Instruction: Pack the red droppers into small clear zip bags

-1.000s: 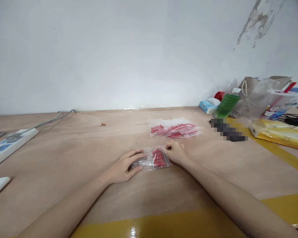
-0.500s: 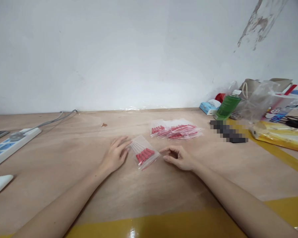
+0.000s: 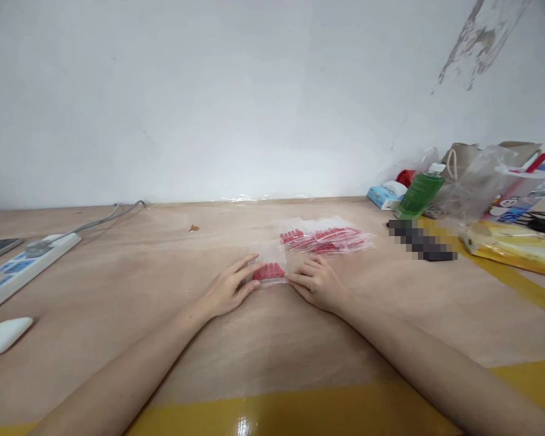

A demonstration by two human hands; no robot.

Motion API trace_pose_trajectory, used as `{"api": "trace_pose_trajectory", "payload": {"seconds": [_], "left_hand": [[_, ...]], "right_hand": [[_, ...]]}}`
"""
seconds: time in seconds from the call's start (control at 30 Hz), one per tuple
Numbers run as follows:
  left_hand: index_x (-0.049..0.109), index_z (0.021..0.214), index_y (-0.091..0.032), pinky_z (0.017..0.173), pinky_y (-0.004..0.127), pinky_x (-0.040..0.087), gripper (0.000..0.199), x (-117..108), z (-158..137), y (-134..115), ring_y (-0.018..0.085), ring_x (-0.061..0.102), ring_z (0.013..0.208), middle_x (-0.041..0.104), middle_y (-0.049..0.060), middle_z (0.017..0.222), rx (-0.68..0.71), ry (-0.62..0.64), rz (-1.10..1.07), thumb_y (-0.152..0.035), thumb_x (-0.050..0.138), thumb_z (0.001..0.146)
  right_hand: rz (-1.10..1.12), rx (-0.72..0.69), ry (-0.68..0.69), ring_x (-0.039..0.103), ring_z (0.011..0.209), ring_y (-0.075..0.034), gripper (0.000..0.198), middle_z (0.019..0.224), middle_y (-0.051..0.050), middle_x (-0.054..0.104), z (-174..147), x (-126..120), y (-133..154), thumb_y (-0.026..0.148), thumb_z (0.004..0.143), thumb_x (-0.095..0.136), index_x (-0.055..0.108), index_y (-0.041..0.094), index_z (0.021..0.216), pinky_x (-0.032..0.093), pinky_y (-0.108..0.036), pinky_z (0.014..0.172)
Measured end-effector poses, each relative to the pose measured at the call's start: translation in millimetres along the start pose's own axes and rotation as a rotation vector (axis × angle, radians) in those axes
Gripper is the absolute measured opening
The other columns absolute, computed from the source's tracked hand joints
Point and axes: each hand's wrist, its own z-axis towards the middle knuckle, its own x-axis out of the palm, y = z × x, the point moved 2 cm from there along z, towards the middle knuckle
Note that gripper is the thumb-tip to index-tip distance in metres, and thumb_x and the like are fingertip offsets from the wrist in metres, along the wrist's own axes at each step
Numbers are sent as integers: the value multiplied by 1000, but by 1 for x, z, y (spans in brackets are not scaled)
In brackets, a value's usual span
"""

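A small clear zip bag (image 3: 271,254) lies on the table between my hands, with several red-ended pieces on thin white stems inside. My left hand (image 3: 231,287) rests at its left side with fingers apart, the fingertips and thumb reaching over the bag's edge. At the bag's lower right corner, my right hand (image 3: 320,284) touches the edge with stretched fingertips. Just behind, a pile of similar bags (image 3: 327,235) with red-ended pieces lies overlapped on the table.
To the left are a power strip (image 3: 31,266), a phone (image 3: 0,248) and a white object (image 3: 6,337). At the right stand a green bottle (image 3: 420,192), a blue tissue pack (image 3: 384,197), a blurred dark object (image 3: 422,242) and a yellow package (image 3: 513,245).
The bag has turned from a slant to lie nearly straight and has shifted slightly away from me. My right hand has moved left onto its corner; my left hand has moved right over its edge.
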Motion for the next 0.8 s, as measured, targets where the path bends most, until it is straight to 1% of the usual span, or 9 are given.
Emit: {"api": "trace_pose_trajectory", "payload": {"seconds": [0.07,0.13,0.23,0.3,0.37,0.43,0.53,0.7,0.8], "left_hand": [[48,124,-22,97,39,41,39,-2,-1,6,23,45,118,42,9,133,14,-23,-19,-34,50,87],[51,120,-21,95,38,43,39,-1,-3,8,23,49,115,46,9,130,43,-8,-31,-35,55,84],[56,115,-21,91,37,47,33,1,-6,8,22,53,109,51,9,125,51,-43,-7,-31,54,84],[58,111,-21,88,35,50,28,3,-7,8,20,57,104,56,8,118,64,-110,24,-28,53,85],[59,110,-20,84,31,52,26,6,-7,9,18,60,98,60,7,112,109,-174,57,-24,49,86],[59,110,-20,82,28,53,26,8,-7,11,16,62,95,62,7,109,153,-230,117,-20,46,87],[59,107,-20,79,26,54,24,10,-7,14,15,64,90,64,6,106,212,-310,237,-21,45,88],[62,98,-20,69,23,56,18,6,-7,12,13,66,81,68,4,96,361,-359,354,-20,47,89],[63,94,-21,71,25,56,17,0,-7,8,14,67,80,69,3,94,393,-326,391,-18,47,89]], "right_hand": [[-91,-86,-23,49,67,-12,15,68,-1,62,7,0,1,18,84,50,65,19,84,33,-31,75],[-175,-183,-28,48,64,-12,16,64,0,61,14,2,2,14,84,48,64,18,80,34,-32,76],[-237,-279,-31,46,60,-11,21,58,1,59,19,8,1,8,83,45,62,18,74,35,-33,79],[-222,-241,-45,47,61,-11,22,59,1,60,18,11,-2,9,84,45,62,18,74,35,-33,81],[-180,-156,-66,49,63,-11,21,62,0,61,16,13,-4,10,84,45,62,19,76,35,-32,82],[-126,-86,-92,51,64,-11,19,63,0,63,14,13,-7,12,84,46,63,19,77,35,-32,81],[-35,-33,-120,53,62,-10,16,63,0,64,13,11,-8,13,83,49,63,19,76,36,-31,79],[9,-39,-101,55,63,-11,16,67,0,66,15,8,-9,16,84,49,63,20,78,36,-32,80],[-63,-69,-91,53,64,-11,18,65,0,65,14,4,-10,15,85,46,62,19,78,36,-32,81]]}}
